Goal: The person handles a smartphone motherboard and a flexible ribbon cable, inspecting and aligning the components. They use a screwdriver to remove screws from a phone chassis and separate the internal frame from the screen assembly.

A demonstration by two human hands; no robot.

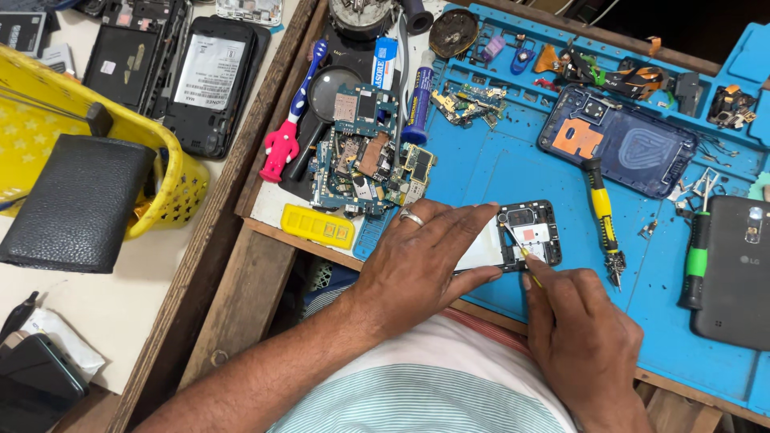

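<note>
- My right hand [581, 341] pinches a thin yellow tool [525, 256], its tip on the opened phone [521, 234].
- My left hand [425, 261], fingers spread flat, pins that phone to the blue mat [521, 172].
- Right of the phone lie two screwdrivers: one yellow-handled [601, 216], one green-handled [696, 261].
- Above the phone's left stand two labelled glue tubes [419, 100].

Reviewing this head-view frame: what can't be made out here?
- Opened phone: its left part is hidden under the left hand.
- Tool in the right hand: too thin to identify; its handle is hidden by the fingers.
- Black phone: cut off by the right edge.
- Loose parts on the blue mat: too small to tell apart.
</note>
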